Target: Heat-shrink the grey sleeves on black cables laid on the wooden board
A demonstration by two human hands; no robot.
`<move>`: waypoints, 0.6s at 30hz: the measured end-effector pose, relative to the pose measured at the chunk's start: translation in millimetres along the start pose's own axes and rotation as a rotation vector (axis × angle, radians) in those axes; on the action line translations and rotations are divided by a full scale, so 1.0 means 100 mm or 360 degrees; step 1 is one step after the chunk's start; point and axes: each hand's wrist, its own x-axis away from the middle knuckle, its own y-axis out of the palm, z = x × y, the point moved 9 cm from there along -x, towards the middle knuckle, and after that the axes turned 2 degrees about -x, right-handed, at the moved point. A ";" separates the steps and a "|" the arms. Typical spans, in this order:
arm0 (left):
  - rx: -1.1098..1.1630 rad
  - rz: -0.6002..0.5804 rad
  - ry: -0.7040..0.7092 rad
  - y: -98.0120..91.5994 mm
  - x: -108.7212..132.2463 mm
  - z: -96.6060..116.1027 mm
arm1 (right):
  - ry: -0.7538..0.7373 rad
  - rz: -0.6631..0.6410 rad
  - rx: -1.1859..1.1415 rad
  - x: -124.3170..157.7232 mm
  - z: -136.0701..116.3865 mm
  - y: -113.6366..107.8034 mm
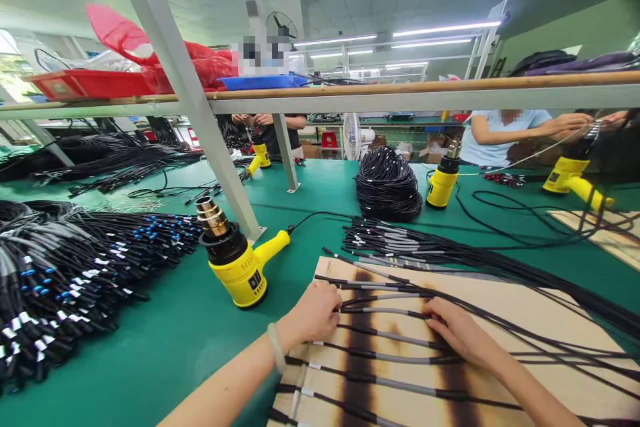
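Note:
Several black cables with grey sleeve sections lie side by side across a scorched wooden board (400, 340). My left hand (315, 312) is closed at the board's left edge, its fingers pinching the left end of one cable (383, 311). Farther along that cable, my right hand (455, 330) has thumb and fingers closed around it near the right end of the grey section. The fingertips partly hide the cable at both places. Left of the board, a yellow heat gun (237, 273) stands with its metal nozzle pointing up.
A large pile of cables (75, 280) covers the left of the green table (200, 360). Behind the board lie a cable bundle (400, 237) and a coiled stack (387, 183). More heat guns (443, 180) stand beyond. A metal post (190, 93) rises nearby. Co-workers (505, 137) work opposite.

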 end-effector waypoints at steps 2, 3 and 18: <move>-0.0045 -0.0043 0.0056 0.06 -0.03 0.07 | 0.0012 0.0003 0.0043 -0.01 0.04 0.02; -0.0072 -0.0044 0.0068 0.08 -0.06 0.08 | 0.0016 0.0012 0.0070 -0.01 0.06 0.03; -0.0255 -0.0027 0.0006 0.04 -0.22 -0.04 | 0.0080 0.0047 -0.0005 0.05 0.01 0.03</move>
